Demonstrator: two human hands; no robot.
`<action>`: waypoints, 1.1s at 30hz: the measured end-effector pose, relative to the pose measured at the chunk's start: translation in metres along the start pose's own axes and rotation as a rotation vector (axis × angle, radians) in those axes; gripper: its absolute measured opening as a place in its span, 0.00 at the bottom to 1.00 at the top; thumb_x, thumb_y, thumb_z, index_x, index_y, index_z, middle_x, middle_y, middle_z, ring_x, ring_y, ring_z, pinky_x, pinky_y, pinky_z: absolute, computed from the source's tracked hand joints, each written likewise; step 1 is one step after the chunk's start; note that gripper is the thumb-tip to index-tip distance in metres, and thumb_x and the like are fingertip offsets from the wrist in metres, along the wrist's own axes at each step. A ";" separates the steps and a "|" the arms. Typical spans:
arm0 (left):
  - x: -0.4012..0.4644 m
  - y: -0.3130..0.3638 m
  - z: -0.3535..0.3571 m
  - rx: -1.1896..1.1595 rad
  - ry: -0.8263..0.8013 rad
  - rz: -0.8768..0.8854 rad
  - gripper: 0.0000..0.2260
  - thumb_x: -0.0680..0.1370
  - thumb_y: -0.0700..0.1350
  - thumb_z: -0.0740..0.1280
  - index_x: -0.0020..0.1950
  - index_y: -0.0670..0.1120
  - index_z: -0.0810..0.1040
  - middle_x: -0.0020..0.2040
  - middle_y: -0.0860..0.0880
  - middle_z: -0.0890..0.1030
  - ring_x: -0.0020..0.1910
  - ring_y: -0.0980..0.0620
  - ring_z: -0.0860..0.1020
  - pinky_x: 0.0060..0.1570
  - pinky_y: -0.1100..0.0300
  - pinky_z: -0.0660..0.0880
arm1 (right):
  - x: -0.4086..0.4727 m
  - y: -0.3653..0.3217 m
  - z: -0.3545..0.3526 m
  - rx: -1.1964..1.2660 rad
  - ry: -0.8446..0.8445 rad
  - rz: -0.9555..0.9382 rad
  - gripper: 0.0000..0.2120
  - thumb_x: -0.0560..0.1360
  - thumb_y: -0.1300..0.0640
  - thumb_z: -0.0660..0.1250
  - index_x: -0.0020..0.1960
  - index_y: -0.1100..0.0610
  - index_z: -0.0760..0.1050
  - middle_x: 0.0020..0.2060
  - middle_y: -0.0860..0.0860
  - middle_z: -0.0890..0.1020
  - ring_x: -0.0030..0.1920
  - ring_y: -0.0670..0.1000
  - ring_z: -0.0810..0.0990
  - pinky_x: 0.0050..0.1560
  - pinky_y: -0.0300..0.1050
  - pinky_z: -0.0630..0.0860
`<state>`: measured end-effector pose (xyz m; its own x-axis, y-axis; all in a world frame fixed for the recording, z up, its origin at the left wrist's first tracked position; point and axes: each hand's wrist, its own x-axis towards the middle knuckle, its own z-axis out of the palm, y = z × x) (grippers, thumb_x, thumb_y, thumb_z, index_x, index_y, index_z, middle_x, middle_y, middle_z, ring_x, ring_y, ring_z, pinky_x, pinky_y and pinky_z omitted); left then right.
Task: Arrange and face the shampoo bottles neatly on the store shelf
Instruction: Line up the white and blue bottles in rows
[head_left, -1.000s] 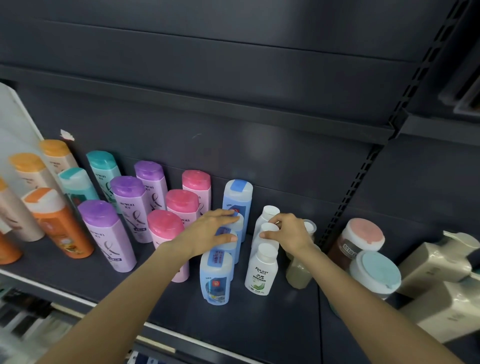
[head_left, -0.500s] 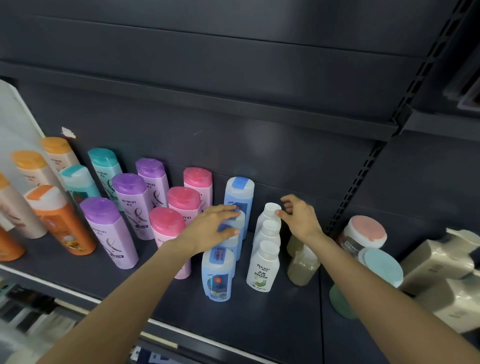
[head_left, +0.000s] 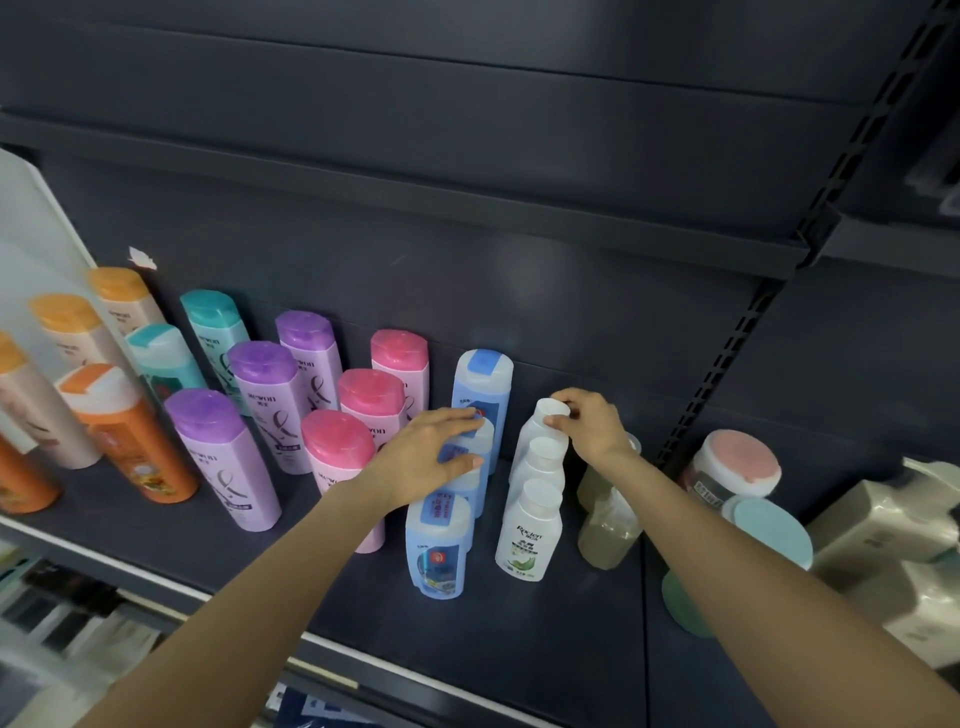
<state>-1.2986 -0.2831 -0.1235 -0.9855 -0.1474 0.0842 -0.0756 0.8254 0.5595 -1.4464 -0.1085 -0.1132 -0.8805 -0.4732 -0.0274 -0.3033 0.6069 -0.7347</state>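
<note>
The head view looks down on a dark shelf (head_left: 519, 623) where shampoo bottles stand in short files running front to back. The left hand (head_left: 431, 457) lies over the middle of the blue file, fingers curved down over a cap and thumb against the bottle's side, so it seems to grip that blue bottle (head_left: 470, 452). The right hand (head_left: 592, 426) pinches the cap of the rear white bottle (head_left: 543, 426) with fingertips together on its rim. By the look of it, the work is well along: the purple, pink, blue and white files stand upright, labels mostly forward, and what seems left is to square the rear blue and white bottles into line and then tidy the two pale yellowish bottles (head_left: 608, 530) beside the right wrist, which sit partly hidden. Counted: three purple bottles (head_left: 223, 457), three pink bottles (head_left: 340, 467), two teal bottles (head_left: 213, 332), at least three blue ones, possibly a fourth under the left hand, three white ones, and several orange-capped bottles (head_left: 124, 431) at the left, cut by the frame edge so their number is uncertain. To the right stand two jars (head_left: 737, 467), one pink-lidded and one pale blue, and cream pump packs (head_left: 883, 530).
</note>
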 end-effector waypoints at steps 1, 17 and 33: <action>-0.001 0.000 0.000 0.001 -0.001 -0.001 0.23 0.78 0.51 0.65 0.72 0.52 0.67 0.72 0.57 0.64 0.71 0.55 0.61 0.69 0.63 0.54 | -0.002 -0.003 -0.004 0.018 0.017 -0.020 0.10 0.75 0.61 0.68 0.56 0.58 0.78 0.52 0.53 0.81 0.55 0.54 0.77 0.55 0.43 0.71; 0.029 0.072 -0.026 -0.114 0.113 -0.085 0.18 0.80 0.50 0.61 0.68 0.47 0.72 0.63 0.47 0.76 0.61 0.48 0.74 0.57 0.59 0.69 | -0.048 -0.057 -0.086 0.622 0.444 -0.135 0.08 0.77 0.60 0.65 0.55 0.55 0.78 0.48 0.49 0.82 0.49 0.48 0.80 0.52 0.47 0.79; 0.001 0.111 -0.055 -1.496 0.104 -0.437 0.09 0.78 0.48 0.65 0.52 0.43 0.77 0.51 0.38 0.79 0.50 0.44 0.80 0.36 0.62 0.80 | -0.094 -0.044 -0.103 1.179 0.232 -0.061 0.13 0.80 0.62 0.59 0.63 0.59 0.74 0.56 0.52 0.80 0.57 0.49 0.79 0.55 0.39 0.78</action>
<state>-1.3000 -0.2217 -0.0164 -0.9092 -0.3096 -0.2784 -0.0662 -0.5527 0.8308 -1.3872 -0.0250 -0.0086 -0.9577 -0.2810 0.0623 0.0666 -0.4268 -0.9019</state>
